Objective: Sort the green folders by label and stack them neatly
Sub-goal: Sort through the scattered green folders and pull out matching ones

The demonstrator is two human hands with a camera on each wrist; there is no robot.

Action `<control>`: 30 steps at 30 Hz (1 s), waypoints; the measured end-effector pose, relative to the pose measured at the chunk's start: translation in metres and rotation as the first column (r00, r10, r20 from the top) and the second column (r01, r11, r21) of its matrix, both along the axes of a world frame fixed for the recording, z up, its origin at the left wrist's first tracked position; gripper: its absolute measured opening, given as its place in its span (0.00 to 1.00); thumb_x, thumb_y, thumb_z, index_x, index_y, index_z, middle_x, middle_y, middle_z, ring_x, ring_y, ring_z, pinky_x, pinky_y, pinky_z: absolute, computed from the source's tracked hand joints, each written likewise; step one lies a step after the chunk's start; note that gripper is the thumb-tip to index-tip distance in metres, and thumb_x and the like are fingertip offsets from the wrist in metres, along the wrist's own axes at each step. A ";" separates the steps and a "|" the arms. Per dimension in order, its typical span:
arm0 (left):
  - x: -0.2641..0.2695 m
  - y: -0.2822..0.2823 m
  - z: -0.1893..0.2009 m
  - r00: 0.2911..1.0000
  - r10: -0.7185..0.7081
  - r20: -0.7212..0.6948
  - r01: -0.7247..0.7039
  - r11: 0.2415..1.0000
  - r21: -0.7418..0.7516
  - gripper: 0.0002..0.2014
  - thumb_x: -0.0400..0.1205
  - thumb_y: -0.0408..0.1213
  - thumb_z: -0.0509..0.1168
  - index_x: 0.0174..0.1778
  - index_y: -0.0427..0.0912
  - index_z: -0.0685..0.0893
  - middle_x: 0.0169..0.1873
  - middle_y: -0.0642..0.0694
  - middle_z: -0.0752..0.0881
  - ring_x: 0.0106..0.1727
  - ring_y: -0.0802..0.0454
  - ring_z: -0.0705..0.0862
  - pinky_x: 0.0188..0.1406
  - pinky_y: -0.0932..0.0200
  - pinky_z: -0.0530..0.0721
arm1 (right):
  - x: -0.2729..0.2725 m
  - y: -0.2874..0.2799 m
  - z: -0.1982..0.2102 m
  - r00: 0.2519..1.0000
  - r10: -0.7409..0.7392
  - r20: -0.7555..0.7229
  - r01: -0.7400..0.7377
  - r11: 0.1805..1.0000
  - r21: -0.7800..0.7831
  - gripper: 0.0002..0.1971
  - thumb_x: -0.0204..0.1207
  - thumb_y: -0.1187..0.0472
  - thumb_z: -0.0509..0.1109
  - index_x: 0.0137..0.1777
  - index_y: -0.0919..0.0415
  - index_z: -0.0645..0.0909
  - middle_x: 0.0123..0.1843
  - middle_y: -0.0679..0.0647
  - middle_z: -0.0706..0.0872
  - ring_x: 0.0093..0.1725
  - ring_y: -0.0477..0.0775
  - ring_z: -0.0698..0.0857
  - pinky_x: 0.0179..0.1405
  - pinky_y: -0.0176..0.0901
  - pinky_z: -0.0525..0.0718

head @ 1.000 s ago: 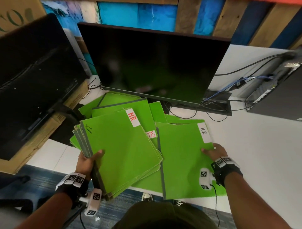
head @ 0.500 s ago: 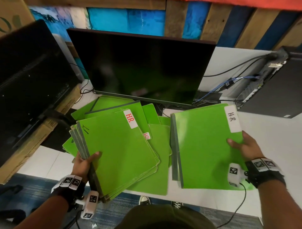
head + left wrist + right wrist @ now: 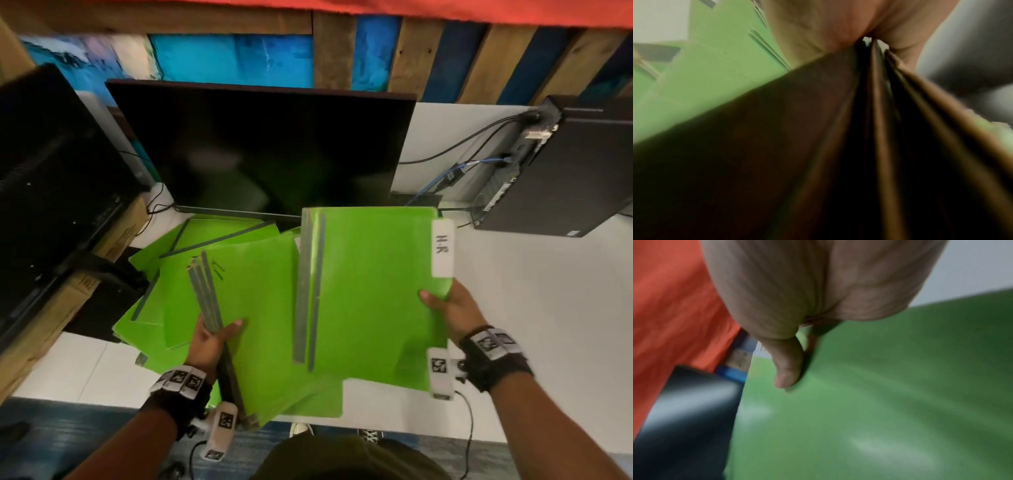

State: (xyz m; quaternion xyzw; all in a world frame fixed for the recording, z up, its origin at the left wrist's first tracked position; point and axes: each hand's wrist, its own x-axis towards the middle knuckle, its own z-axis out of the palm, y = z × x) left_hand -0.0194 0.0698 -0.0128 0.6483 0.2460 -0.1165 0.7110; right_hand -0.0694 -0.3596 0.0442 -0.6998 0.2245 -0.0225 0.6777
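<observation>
My left hand (image 3: 215, 337) grips a stack of green folders (image 3: 255, 308) by their grey spines, held tilted over the desk's near edge; in the left wrist view the dark spines (image 3: 869, 113) fan out from the hand (image 3: 859, 24). My right hand (image 3: 445, 305) pinches a green folder (image 3: 373, 291) with a white "H.R" label (image 3: 443, 248) at its right edge, thumb (image 3: 786, 366) on top of the cover (image 3: 879, 402). That folder hangs in the air, overlapping the right part of the left stack. More green folders (image 3: 212, 236) lie scattered on the white desk (image 3: 548, 308) behind.
A large dark monitor (image 3: 267, 150) stands just behind the folders. Another black screen (image 3: 51, 192) leans at the left over a cardboard box (image 3: 41, 322). A black computer case (image 3: 568, 171) with cables (image 3: 455, 171) lies at the back right.
My right hand lifted the H.R folder off the desk and carried it left, over the stack in my left hand. The left stack tilted more upright, hiding its red HR label.
</observation>
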 end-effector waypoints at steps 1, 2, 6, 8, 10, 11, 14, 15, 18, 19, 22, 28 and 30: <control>-0.001 -0.003 0.001 1.000 -0.011 0.000 0.011 1.000 -0.004 0.45 0.54 0.42 0.84 0.68 0.44 0.74 0.56 0.30 0.87 0.54 0.32 0.87 0.48 0.42 0.85 | 0.004 0.011 -0.009 0.998 0.045 -0.037 -0.046 0.998 -0.035 0.15 0.71 0.69 0.75 0.56 0.58 0.83 0.45 0.51 0.92 0.42 0.52 0.90 0.51 0.57 0.85; -0.002 -0.008 0.005 1.000 -0.023 0.008 0.023 1.000 -0.001 0.45 0.54 0.43 0.84 0.68 0.44 0.74 0.55 0.33 0.88 0.54 0.34 0.87 0.47 0.44 0.86 | 0.008 0.021 -0.017 0.992 0.095 -0.080 -0.101 0.992 -0.077 0.17 0.72 0.71 0.72 0.60 0.59 0.81 0.49 0.51 0.91 0.45 0.52 0.89 0.54 0.56 0.84; -0.009 -0.018 0.009 0.999 -0.033 0.034 0.033 0.999 -0.019 0.28 0.73 0.31 0.75 0.67 0.48 0.73 0.50 0.43 0.86 0.48 0.44 0.85 0.39 0.53 0.81 | 0.022 0.052 -0.041 0.949 0.137 -0.283 -0.203 0.954 -0.222 0.26 0.71 0.62 0.76 0.68 0.60 0.74 0.58 0.52 0.83 0.57 0.55 0.82 0.60 0.48 0.78; -0.013 -0.018 0.008 0.999 -0.030 0.029 0.031 0.998 -0.053 0.23 0.77 0.29 0.70 0.67 0.47 0.74 0.52 0.43 0.88 0.49 0.45 0.87 0.42 0.52 0.82 | 0.030 0.065 -0.051 0.943 0.068 -0.326 -0.152 0.959 -0.238 0.28 0.69 0.61 0.78 0.67 0.61 0.72 0.56 0.52 0.83 0.54 0.54 0.82 0.58 0.46 0.78; -0.016 -0.017 0.006 1.000 -0.002 0.012 0.003 0.998 -0.066 0.18 0.79 0.29 0.68 0.63 0.48 0.77 0.50 0.43 0.88 0.47 0.46 0.87 0.42 0.51 0.83 | 0.037 0.076 -0.061 0.940 0.023 -0.341 -0.117 0.959 -0.259 0.30 0.66 0.60 0.80 0.66 0.59 0.72 0.58 0.54 0.84 0.53 0.54 0.82 0.59 0.47 0.80; -0.017 -0.016 0.005 1.000 0.014 0.006 -0.013 0.998 -0.068 0.17 0.80 0.29 0.67 0.63 0.48 0.77 0.49 0.43 0.87 0.47 0.46 0.86 0.44 0.52 0.83 | 0.041 0.080 -0.065 0.937 0.024 -0.350 -0.125 0.955 -0.269 0.30 0.65 0.58 0.80 0.66 0.58 0.73 0.59 0.54 0.85 0.53 0.55 0.83 0.60 0.48 0.80; -0.021 -0.016 0.004 1.000 0.005 -0.012 -0.006 0.998 -0.060 0.20 0.82 0.30 0.66 0.70 0.43 0.74 0.50 0.43 0.87 0.48 0.44 0.85 0.48 0.51 0.83 | 0.051 0.096 -0.074 0.932 0.072 -0.355 -0.173 0.950 -0.262 0.30 0.65 0.55 0.80 0.66 0.55 0.73 0.61 0.54 0.86 0.56 0.56 0.85 0.61 0.52 0.81; -0.021 -0.016 0.005 1.000 -0.009 -0.009 0.009 0.999 -0.053 0.21 0.82 0.31 0.66 0.71 0.44 0.73 0.50 0.43 0.86 0.49 0.43 0.85 0.49 0.49 0.83 | 0.055 0.103 -0.073 0.932 0.091 -0.351 -0.191 0.946 -0.260 0.29 0.66 0.55 0.79 0.66 0.55 0.73 0.61 0.53 0.86 0.57 0.56 0.85 0.62 0.51 0.81; -0.023 -0.018 0.010 0.999 -0.039 0.004 0.039 0.999 -0.029 0.26 0.76 0.39 0.70 0.71 0.49 0.73 0.57 0.42 0.84 0.60 0.38 0.82 0.58 0.43 0.81 | 0.062 0.120 -0.071 0.932 0.126 -0.340 -0.223 0.939 -0.263 0.30 0.68 0.56 0.78 0.69 0.57 0.72 0.57 0.49 0.85 0.54 0.52 0.82 0.59 0.43 0.78; -0.023 -0.018 0.011 0.998 -0.057 0.007 0.057 0.998 -0.029 0.26 0.75 0.40 0.70 0.70 0.52 0.73 0.59 0.44 0.84 0.64 0.38 0.81 0.61 0.43 0.79 | 0.063 0.123 -0.071 0.932 0.124 -0.340 -0.219 0.942 -0.256 0.30 0.69 0.57 0.78 0.69 0.57 0.72 0.57 0.50 0.85 0.53 0.51 0.81 0.58 0.42 0.77; -0.025 -0.019 0.010 0.993 -0.114 0.017 0.115 0.992 -0.042 0.22 0.82 0.39 0.66 0.70 0.56 0.69 0.63 0.52 0.80 0.69 0.45 0.75 0.64 0.50 0.71 | 0.062 0.123 -0.074 0.931 0.125 -0.344 -0.195 0.965 -0.176 0.30 0.69 0.63 0.78 0.69 0.62 0.71 0.60 0.57 0.86 0.52 0.52 0.82 0.55 0.42 0.77; -0.022 -0.022 0.008 0.992 -0.128 -0.009 0.125 0.978 -0.170 0.70 0.50 0.76 0.71 0.85 0.47 0.52 0.82 0.48 0.62 0.81 0.48 0.62 0.75 0.52 0.62 | 0.058 0.126 -0.078 0.886 0.268 -0.379 -0.397 0.861 -0.319 0.23 0.74 0.58 0.74 0.70 0.54 0.78 0.62 0.48 0.86 0.57 0.47 0.83 0.50 0.24 0.73; -0.019 -0.023 0.009 0.983 -0.182 0.005 0.180 0.968 -0.176 0.71 0.49 0.73 0.75 0.85 0.47 0.51 0.81 0.48 0.63 0.78 0.50 0.64 0.75 0.50 0.61 | 0.057 0.128 -0.073 0.875 0.276 -0.398 -0.437 0.805 -0.401 0.24 0.75 0.57 0.71 0.72 0.50 0.76 0.65 0.46 0.85 0.61 0.48 0.83 0.54 0.26 0.67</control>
